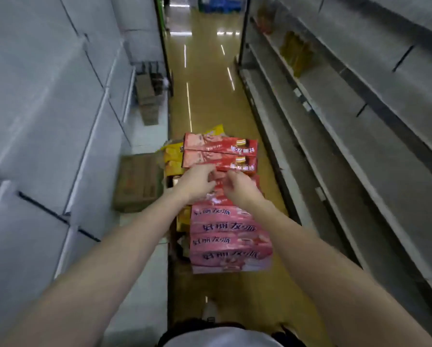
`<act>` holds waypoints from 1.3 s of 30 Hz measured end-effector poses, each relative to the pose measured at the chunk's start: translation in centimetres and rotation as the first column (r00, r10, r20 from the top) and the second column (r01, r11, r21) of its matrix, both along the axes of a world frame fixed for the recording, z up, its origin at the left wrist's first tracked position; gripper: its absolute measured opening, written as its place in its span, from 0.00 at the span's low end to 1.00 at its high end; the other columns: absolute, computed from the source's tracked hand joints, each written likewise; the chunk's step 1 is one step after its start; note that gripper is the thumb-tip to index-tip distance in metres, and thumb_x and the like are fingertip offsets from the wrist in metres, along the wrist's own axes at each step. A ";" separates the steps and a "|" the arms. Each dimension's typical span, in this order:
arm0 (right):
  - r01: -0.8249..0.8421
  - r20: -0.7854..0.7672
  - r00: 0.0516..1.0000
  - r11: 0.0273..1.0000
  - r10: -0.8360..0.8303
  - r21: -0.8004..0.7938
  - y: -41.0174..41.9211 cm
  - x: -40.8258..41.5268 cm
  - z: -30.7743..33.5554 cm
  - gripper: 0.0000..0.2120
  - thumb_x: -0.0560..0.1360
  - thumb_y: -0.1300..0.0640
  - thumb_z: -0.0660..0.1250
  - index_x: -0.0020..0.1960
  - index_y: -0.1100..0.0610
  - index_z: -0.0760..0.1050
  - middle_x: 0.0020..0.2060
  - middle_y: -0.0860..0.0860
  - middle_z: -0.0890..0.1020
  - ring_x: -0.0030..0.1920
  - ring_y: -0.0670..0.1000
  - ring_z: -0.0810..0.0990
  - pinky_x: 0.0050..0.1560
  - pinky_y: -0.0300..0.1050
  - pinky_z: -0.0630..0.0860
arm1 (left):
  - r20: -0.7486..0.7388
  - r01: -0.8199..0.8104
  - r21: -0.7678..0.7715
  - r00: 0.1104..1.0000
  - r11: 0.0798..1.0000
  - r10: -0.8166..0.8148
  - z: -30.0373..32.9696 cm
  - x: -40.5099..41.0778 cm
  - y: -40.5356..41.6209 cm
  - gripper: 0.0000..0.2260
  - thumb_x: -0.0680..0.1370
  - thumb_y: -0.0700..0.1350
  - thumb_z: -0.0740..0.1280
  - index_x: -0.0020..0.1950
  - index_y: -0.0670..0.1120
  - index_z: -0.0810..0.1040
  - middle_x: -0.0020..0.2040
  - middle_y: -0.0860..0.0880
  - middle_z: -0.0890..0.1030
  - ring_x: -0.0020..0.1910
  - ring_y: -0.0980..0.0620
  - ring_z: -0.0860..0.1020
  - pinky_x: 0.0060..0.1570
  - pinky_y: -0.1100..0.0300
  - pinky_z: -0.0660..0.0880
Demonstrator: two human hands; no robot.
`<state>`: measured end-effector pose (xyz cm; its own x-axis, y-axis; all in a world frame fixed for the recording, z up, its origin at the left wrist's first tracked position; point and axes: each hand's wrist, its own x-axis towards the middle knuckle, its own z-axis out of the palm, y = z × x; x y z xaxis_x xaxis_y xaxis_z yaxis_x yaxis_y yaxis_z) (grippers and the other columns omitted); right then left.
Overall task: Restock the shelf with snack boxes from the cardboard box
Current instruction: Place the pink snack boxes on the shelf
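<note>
In the middle of a shop aisle, over a shiny tan floor (205, 71), a person reaches both bare arms forward and down to a heap of snack boxes. The left hand (197, 182) has its fingers curled at the lower edge of a red box (220, 160), seemingly pinching it. The right hand (240, 187) sits just beside the left, fingers bent down onto the same pile; motion blur hides whether it truly grips a box, so its hold cannot be told. A second red box (220, 145) lies directly against the far side of the first, the two side by side and level. Nearer the person, a row of pink boxes (230, 236) with printed characters lies stacked edge to edge beneath the forearms. Yellow boxes (173, 159) show to the left of the red ones, partly covered. The cardboard box holding the heap is mostly hidden beneath the goods. On the left, a brown carton (137, 184) rests on the bottom ledge of the grey left shelves (47, 108). Further down that side stand more brown cartons (147, 96). The grey right shelves (360, 121) run along the aisle, with a few yellow packets (296, 55) on a far tier.
</note>
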<state>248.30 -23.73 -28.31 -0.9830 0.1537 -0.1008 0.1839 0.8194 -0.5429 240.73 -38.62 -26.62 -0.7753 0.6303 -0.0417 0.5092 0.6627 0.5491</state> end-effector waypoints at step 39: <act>-0.292 0.209 0.939 0.954 0.272 0.069 5.0 1.0 6.4 0.32 0.64 0.52 0.81 0.65 0.55 0.73 0.57 0.51 0.78 0.55 0.53 0.78 0.57 0.53 0.79 | 0.045 0.023 -0.418 0.999 0.908 -0.005 6.3 1.8 -0.8 0.29 0.69 0.52 0.78 0.65 0.46 0.73 0.61 0.47 0.77 0.57 0.47 0.76 0.57 0.51 0.76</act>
<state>249.31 -18.70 -21.89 -0.9500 -0.1080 -0.2930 0.0317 0.9002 -0.4344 242.53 -39.38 -20.33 -0.7581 0.5588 -0.3363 0.5027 0.8292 0.2446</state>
